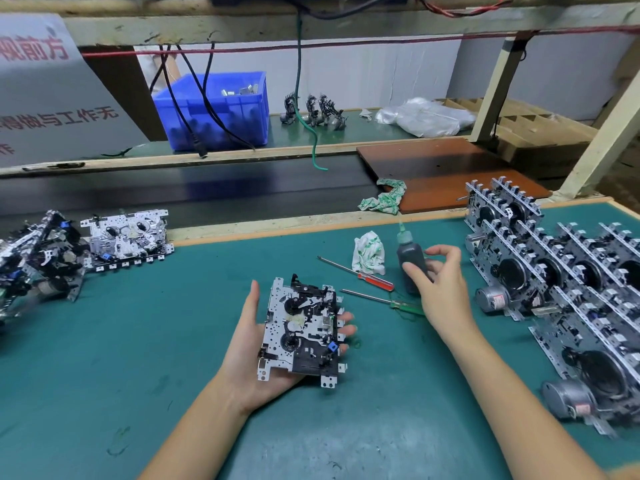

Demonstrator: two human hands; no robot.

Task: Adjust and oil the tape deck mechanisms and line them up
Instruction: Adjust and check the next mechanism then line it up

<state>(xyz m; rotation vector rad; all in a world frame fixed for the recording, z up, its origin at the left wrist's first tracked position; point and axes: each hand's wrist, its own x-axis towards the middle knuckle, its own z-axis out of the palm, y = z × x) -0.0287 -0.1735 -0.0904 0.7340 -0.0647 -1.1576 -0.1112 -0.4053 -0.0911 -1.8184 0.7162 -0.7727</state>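
Left hand [249, 344]: palm up, fingers straight, carrying tape deck mechanism [300, 329]
Right hand [438, 285]: fingers curled round dark oil bottle [410, 261]
Sign [48, 98]: red characters, partly legible "前方", "与工作无"

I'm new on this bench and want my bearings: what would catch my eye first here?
First, the tape deck mechanism lying face up on the left hand, mid-mat. Just right of it, the right hand is at the dark oil bottle, with two screwdrivers lying nearby. Along the right edge, rows of mechanisms stand lined up.
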